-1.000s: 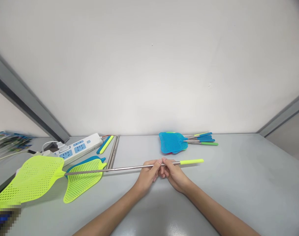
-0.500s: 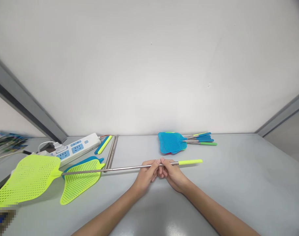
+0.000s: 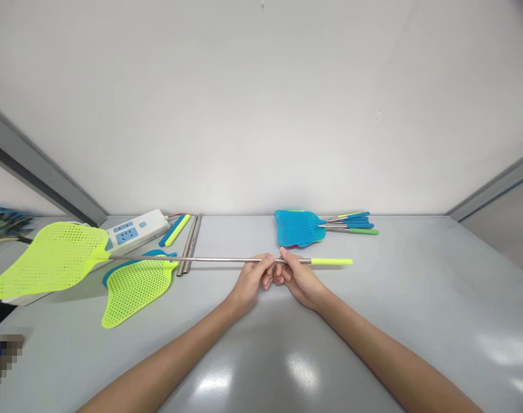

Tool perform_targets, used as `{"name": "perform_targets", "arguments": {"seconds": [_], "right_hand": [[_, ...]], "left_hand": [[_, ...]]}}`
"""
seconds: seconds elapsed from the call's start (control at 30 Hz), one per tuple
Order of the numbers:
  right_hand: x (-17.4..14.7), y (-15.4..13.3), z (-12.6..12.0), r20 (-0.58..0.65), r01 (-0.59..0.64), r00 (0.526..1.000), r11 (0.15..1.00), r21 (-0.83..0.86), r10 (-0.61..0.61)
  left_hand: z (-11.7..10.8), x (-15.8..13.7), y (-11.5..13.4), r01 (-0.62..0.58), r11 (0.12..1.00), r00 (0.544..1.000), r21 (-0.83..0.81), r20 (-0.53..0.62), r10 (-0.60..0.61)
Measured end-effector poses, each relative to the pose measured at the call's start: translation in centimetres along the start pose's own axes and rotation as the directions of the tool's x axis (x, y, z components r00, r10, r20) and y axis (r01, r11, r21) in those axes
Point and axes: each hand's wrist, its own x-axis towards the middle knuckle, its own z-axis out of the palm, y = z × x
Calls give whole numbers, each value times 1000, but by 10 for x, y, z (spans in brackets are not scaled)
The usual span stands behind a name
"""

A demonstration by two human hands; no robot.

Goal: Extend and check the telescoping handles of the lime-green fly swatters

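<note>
A fly swatter (image 3: 54, 261) with a yellow-green perforated head, a long metal rod and a yellow-green grip lies level across my view, head to the left. My left hand (image 3: 253, 279) is closed around its rod near the middle. Close beside it, my right hand (image 3: 302, 277) pinches the thicker part of the rod just left of the grip. Below the rod, a loose yellow-green swatter head (image 3: 138, 289) rests partly over a blue swatter head (image 3: 155, 253) on the table. Two metal rods (image 3: 189, 244) lie behind the held rod.
A blue grip (image 3: 171, 230) and a yellow-green grip (image 3: 177, 230) lie beside a white power strip (image 3: 136, 230). Several swatters are stacked with a blue head (image 3: 299, 228) on top at the back of the grey table (image 3: 399, 298). A white wall (image 3: 261, 115) rises behind.
The whole scene sits higher in view, as the camera has tilted down. The swatter's head has come up relative to the table, and both hands keep their hold on the rod.
</note>
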Motion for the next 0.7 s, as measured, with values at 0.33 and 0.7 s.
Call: {"name": "perform_targets", "arguments": {"seconds": [0.33, 0.7], "right_hand": [[1, 1, -1, 13, -4, 1000, 1000, 12, 4], [0, 0, 0, 25, -7, 1000, 1000, 18, 7]], "left_hand": [[1, -1, 0, -1, 1000, 1000, 24, -2, 1], [1, -2, 0, -10, 1000, 1000, 19, -1, 10]]}}
